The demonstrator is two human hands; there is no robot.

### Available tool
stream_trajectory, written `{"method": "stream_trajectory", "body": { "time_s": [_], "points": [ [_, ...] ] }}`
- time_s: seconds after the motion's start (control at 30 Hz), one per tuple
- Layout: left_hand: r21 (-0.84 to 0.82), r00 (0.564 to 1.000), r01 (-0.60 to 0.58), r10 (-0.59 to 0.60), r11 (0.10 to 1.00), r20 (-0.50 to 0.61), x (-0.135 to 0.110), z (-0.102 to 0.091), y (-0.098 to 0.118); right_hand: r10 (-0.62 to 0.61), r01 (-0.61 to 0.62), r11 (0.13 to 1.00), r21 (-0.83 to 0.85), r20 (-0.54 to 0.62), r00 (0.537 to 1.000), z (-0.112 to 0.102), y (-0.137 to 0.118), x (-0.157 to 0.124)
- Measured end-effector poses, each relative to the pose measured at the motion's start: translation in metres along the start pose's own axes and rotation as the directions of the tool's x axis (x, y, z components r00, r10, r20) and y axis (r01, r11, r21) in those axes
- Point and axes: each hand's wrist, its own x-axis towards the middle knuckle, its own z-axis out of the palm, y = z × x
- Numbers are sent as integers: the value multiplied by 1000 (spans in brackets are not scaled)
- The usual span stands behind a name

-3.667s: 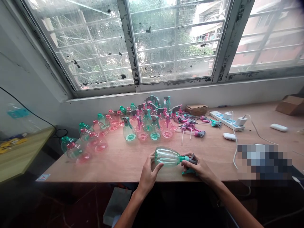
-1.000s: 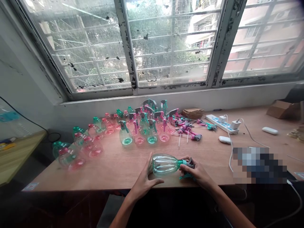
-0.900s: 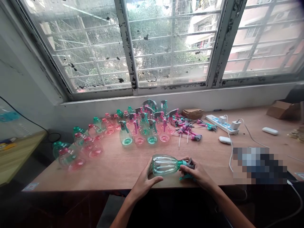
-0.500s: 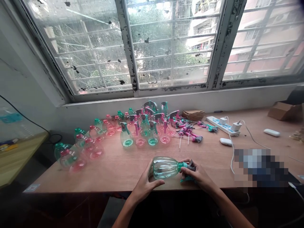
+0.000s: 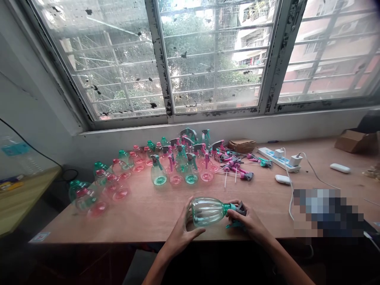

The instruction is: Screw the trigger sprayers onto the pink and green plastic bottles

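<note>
A clear green spray bottle (image 5: 208, 211) lies on its side in the air above the table's front edge, its neck toward the right. Around its base curls my left hand (image 5: 185, 225), thumb below and fingers behind. My right hand (image 5: 245, 217) grips the grey and teal spray head (image 5: 236, 208) at the bottle's neck. A teal part (image 5: 234, 224) shows beneath the right hand; whether it belongs to this spray head I cannot tell.
Green and pink bottles with spray heads (image 5: 190, 170) stand mid-table. Open bottles (image 5: 112, 184) line the left side. Loose spray heads (image 5: 236, 164) lie right of centre, near a power strip (image 5: 279, 159), a cardboard box (image 5: 242, 145) and white cables (image 5: 290, 198).
Almost nothing differs. The view has shifted slightly, and both hands keep their hold on the bottle and its spray head.
</note>
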Motion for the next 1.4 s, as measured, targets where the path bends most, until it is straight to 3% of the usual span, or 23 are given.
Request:
{"method": "stream_trajectory", "body": {
  "time_s": [0.9,1.1,1.4],
  "points": [
    [-72,997,38,-42,997,-58,1,1,1,30,-31,999,12,43,999,4,-4,-1],
    [-56,1000,2,-3,998,-11,1,1,1,6,-5,1000,-29,22,1000,3,-3,-1],
    [-85,999,32,-30,996,24,1,0,2,26,-26,999,38,7,1000,5,-4,-2]
  ]
}}
